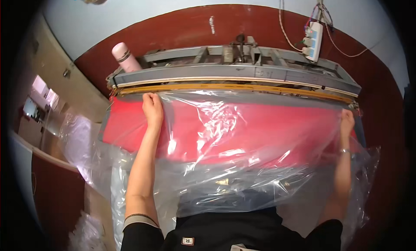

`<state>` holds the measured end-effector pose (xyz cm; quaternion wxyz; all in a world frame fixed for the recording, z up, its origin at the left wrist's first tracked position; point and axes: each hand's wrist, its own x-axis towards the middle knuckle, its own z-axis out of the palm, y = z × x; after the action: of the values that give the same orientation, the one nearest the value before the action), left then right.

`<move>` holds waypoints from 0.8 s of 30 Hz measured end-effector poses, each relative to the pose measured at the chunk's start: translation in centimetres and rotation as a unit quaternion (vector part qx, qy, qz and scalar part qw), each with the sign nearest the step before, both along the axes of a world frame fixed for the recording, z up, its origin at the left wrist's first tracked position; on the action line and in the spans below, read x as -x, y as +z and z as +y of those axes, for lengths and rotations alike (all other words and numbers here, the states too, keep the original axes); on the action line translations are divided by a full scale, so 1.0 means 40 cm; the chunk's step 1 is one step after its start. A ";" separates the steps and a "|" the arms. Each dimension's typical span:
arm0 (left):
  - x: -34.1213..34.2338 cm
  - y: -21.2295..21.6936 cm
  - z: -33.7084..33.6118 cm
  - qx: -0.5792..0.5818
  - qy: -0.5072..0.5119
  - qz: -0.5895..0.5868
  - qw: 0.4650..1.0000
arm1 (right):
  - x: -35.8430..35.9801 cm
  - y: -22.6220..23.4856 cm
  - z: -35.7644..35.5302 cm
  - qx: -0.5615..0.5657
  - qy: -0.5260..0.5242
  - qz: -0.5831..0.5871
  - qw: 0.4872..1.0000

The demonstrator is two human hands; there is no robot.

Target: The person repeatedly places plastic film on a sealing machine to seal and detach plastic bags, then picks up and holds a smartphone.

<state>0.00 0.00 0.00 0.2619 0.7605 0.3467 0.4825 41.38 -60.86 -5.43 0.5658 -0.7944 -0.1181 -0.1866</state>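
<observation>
Black shirt [225,229] nearest, clear plastic film [208,177] is already spread over red sheeting [125,121], pinched by left hand [152,109] and right hand [347,122] fingers before the far metal-framed machine [242,72]; no seam is visible.

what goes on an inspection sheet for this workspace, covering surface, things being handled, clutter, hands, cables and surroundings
surface: red work surface, partly under film
things handled: clear plastic film, wrinkled and glossy, hanging over the near edge; metal frame along the far side
clutter: pink bottle at the frame's left end; crumpled clear plastic at lower left
hands: left hand and right hand both closed on the film, set wide apart
cables: white power strip at upper right, plugs in, cords loose around it
surroundings: red and pale wall ahead; door at left
</observation>
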 end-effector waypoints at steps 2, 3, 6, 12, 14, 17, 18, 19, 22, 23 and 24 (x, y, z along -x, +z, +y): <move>-0.061 -0.034 0.048 0.004 0.023 -0.060 0.998 | -0.015 0.006 0.069 -0.016 -0.015 -0.062 0.998; -0.083 -0.049 0.069 -0.001 0.015 -0.060 0.998 | -0.024 0.014 0.090 -0.015 -0.021 -0.063 0.998; -0.127 -0.089 0.100 0.091 0.008 -0.104 0.990 | -0.057 0.009 0.135 -0.031 -0.010 -0.051 0.998; -0.133 -0.071 0.080 0.106 -0.022 -0.190 0.976 | -0.071 0.018 0.144 0.000 -0.060 -0.081 0.995; -0.121 -0.063 0.069 0.100 0.010 -0.156 0.983 | -0.051 0.031 0.136 -0.014 -0.037 -0.060 0.997; -0.116 -0.048 0.075 0.165 0.010 -0.174 0.971 | -0.026 0.070 0.135 -0.040 -0.015 -0.013 0.999; -0.119 -0.046 0.076 0.145 0.045 -0.170 0.974 | -0.019 0.077 0.140 -0.058 0.004 0.022 0.998; -0.120 -0.044 0.076 0.130 0.077 -0.176 0.973 | -0.015 0.079 0.148 -0.049 -0.014 0.016 0.999; -0.109 -0.028 0.064 0.090 0.051 -0.256 0.961 | -0.006 0.090 0.161 -0.040 -0.017 0.018 0.999; -0.090 -0.021 0.060 0.069 0.062 -0.249 0.964 | -0.002 0.089 0.170 -0.052 0.000 -0.022 0.998; -0.058 -0.013 0.056 -0.023 0.094 -0.058 0.994 | 0.004 0.091 0.176 -0.077 -0.004 -0.026 0.997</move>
<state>2.32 2.25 -0.54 0.2172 0.7011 0.3898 0.5562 41.21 -53.82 -1.79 0.6212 -0.7439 -0.1146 -0.2180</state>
